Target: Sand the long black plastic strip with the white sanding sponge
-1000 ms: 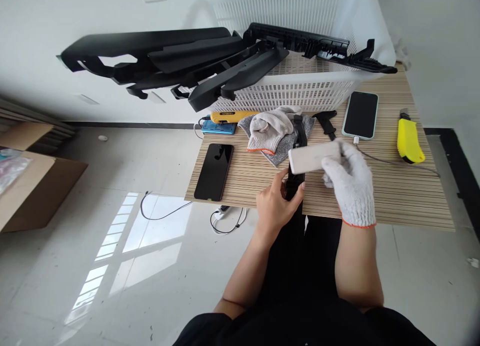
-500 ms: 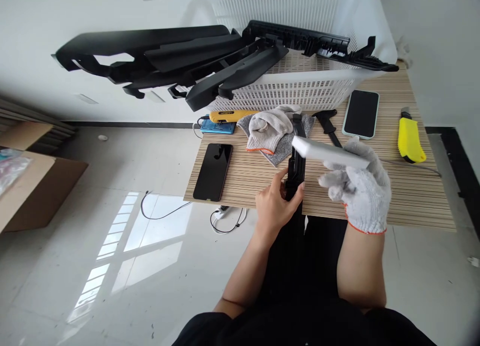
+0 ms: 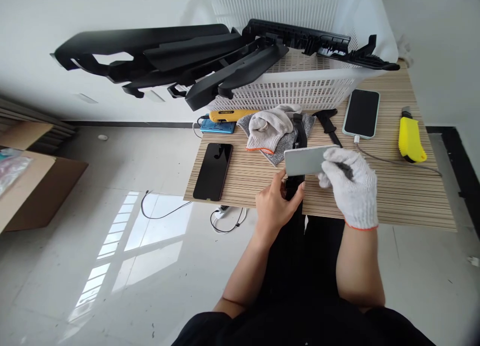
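My bare left hand [image 3: 276, 202] grips a long black plastic trim piece [image 3: 295, 182] between thumb and fingers at the table's front edge. The piece runs away from me over the table, and its near end merges with my dark clothing. In a white knitted glove with an orange cuff, my right hand [image 3: 350, 186] pinches a flat grey-white rectangular plate [image 3: 305, 161]. The plate lies across the view of the trim piece and hides part of it; I cannot tell whether they touch. Behind them a spare knitted glove [image 3: 268, 131] rests on a grey cloth [image 3: 276, 158].
A white plastic basket [image 3: 292, 91] stands at the back, with black trim parts [image 3: 180, 56] jutting out left. The wooden table [image 3: 405, 196] also holds a dark phone [image 3: 213, 172], a cabled phone [image 3: 361, 113], a yellow-handled cutter [image 3: 410, 138], a black tool [image 3: 328, 123] and a yellow device [image 3: 232, 116].
My right hand has moved a little left and turned, bringing the plate's broad face into view over the trim piece. My left hand has stayed in place.
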Demonstrator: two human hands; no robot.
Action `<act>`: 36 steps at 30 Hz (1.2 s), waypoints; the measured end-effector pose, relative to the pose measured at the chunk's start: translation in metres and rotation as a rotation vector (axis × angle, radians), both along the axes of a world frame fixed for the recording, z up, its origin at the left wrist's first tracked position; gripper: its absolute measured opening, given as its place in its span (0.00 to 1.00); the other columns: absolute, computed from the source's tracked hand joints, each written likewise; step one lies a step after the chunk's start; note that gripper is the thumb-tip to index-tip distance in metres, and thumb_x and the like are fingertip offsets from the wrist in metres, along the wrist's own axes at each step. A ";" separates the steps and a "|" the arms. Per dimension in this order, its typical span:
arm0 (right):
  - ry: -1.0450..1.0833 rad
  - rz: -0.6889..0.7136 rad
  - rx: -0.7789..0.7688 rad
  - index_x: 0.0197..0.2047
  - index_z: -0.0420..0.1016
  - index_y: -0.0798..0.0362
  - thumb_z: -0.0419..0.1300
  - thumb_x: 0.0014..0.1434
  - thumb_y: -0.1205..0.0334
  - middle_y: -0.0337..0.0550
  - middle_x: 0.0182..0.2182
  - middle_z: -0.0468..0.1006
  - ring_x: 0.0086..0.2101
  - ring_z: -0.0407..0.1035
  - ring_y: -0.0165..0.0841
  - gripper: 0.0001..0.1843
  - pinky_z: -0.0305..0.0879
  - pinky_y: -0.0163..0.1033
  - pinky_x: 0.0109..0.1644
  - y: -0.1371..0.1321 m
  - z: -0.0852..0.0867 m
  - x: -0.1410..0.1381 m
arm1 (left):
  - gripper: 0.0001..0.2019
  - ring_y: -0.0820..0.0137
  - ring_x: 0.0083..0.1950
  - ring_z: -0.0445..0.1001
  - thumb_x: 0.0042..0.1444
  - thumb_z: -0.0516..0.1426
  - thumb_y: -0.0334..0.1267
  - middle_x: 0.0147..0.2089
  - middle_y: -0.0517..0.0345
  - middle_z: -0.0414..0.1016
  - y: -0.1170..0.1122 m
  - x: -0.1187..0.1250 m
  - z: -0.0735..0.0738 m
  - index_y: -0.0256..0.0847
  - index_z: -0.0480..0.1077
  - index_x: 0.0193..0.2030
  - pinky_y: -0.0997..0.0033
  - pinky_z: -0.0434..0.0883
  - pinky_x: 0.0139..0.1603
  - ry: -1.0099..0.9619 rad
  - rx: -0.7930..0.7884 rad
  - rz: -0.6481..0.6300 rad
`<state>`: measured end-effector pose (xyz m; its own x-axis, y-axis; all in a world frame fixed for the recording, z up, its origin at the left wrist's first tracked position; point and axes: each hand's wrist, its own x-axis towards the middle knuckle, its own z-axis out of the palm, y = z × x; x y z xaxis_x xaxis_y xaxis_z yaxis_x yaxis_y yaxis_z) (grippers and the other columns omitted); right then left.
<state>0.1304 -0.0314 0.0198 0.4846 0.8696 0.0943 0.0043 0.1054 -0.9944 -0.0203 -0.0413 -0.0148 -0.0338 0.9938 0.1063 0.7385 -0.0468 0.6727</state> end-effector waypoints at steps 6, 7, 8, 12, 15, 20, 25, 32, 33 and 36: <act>-0.007 -0.112 0.037 0.43 0.77 0.49 0.67 0.58 0.61 0.39 0.43 0.81 0.25 0.74 0.27 0.09 0.75 0.36 0.25 -0.001 0.000 0.000 | 0.24 0.74 0.24 0.69 0.58 0.63 0.54 0.24 0.67 0.70 0.001 0.000 -0.001 0.45 0.75 0.57 0.75 0.60 0.30 -0.011 0.021 -0.014; -0.016 -0.071 0.007 0.43 0.78 0.49 0.67 0.58 0.60 0.39 0.44 0.82 0.25 0.75 0.28 0.08 0.77 0.37 0.27 -0.001 -0.001 0.000 | 0.23 0.74 0.24 0.69 0.58 0.63 0.53 0.24 0.67 0.70 0.001 0.000 -0.001 0.45 0.75 0.57 0.75 0.60 0.30 -0.011 0.024 -0.013; -0.030 -0.072 -0.003 0.43 0.79 0.48 0.66 0.59 0.60 0.40 0.45 0.82 0.27 0.76 0.29 0.08 0.79 0.39 0.30 -0.001 -0.001 0.000 | 0.23 0.74 0.24 0.69 0.58 0.63 0.53 0.24 0.67 0.71 0.001 0.000 -0.001 0.44 0.75 0.57 0.75 0.60 0.30 -0.012 0.027 -0.012; -0.060 -0.245 0.135 0.53 0.78 0.43 0.65 0.59 0.62 0.39 0.51 0.80 0.38 0.79 0.34 0.18 0.81 0.47 0.43 0.002 0.000 -0.001 | 0.23 0.75 0.24 0.68 0.58 0.63 0.53 0.24 0.67 0.71 0.000 0.000 0.000 0.44 0.75 0.57 0.75 0.61 0.30 -0.023 0.029 -0.017; -0.048 -0.208 0.121 0.55 0.77 0.42 0.71 0.50 0.66 0.38 0.42 0.81 0.37 0.77 0.35 0.28 0.79 0.43 0.38 0.003 0.000 0.001 | 0.23 0.74 0.23 0.68 0.58 0.63 0.53 0.23 0.67 0.70 0.000 0.000 0.000 0.45 0.75 0.57 0.75 0.60 0.30 -0.013 0.026 -0.013; 0.132 -0.066 -0.122 0.34 0.76 0.50 0.67 0.55 0.53 0.29 0.16 0.64 0.14 0.55 0.24 0.10 0.53 0.30 0.13 -0.004 -0.001 0.012 | 0.23 0.73 0.23 0.69 0.58 0.63 0.53 0.24 0.67 0.71 0.000 0.000 -0.001 0.44 0.75 0.55 0.74 0.60 0.30 0.000 0.022 -0.012; 0.047 0.242 -0.446 0.29 0.74 0.53 0.69 0.54 0.47 0.35 0.16 0.69 0.16 0.65 0.28 0.18 0.59 0.31 0.14 -0.003 0.001 0.015 | 0.19 0.72 0.24 0.71 0.55 0.64 0.53 0.23 0.65 0.71 0.001 0.000 -0.001 0.41 0.76 0.46 0.73 0.59 0.29 0.027 0.016 0.005; 0.091 0.092 -0.366 0.33 0.77 0.52 0.70 0.54 0.45 0.35 0.15 0.71 0.13 0.64 0.29 0.18 0.59 0.32 0.13 0.001 -0.005 0.007 | 0.20 0.72 0.24 0.71 0.57 0.63 0.52 0.23 0.66 0.71 0.001 0.000 -0.001 0.42 0.75 0.50 0.74 0.59 0.29 0.017 0.023 -0.011; 0.055 0.046 -0.356 0.33 0.78 0.52 0.69 0.54 0.45 0.35 0.15 0.71 0.14 0.65 0.29 0.17 0.61 0.32 0.14 0.001 -0.005 0.006 | 0.20 0.72 0.24 0.71 0.57 0.62 0.52 0.23 0.66 0.71 0.001 0.000 -0.001 0.42 0.75 0.51 0.74 0.59 0.29 0.015 0.026 -0.010; -0.011 -0.056 -0.330 0.35 0.79 0.52 0.66 0.57 0.44 0.36 0.17 0.72 0.14 0.66 0.29 0.18 0.61 0.31 0.14 0.002 -0.002 0.003 | 0.21 0.72 0.24 0.71 0.58 0.62 0.53 0.23 0.66 0.71 0.001 0.000 -0.001 0.42 0.74 0.52 0.74 0.60 0.29 0.013 0.026 0.000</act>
<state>0.1336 -0.0297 0.0177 0.5332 0.8261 -0.1822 0.0118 -0.2227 -0.9748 -0.0201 -0.0399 -0.0160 -0.0320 0.9907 0.1321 0.7473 -0.0641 0.6614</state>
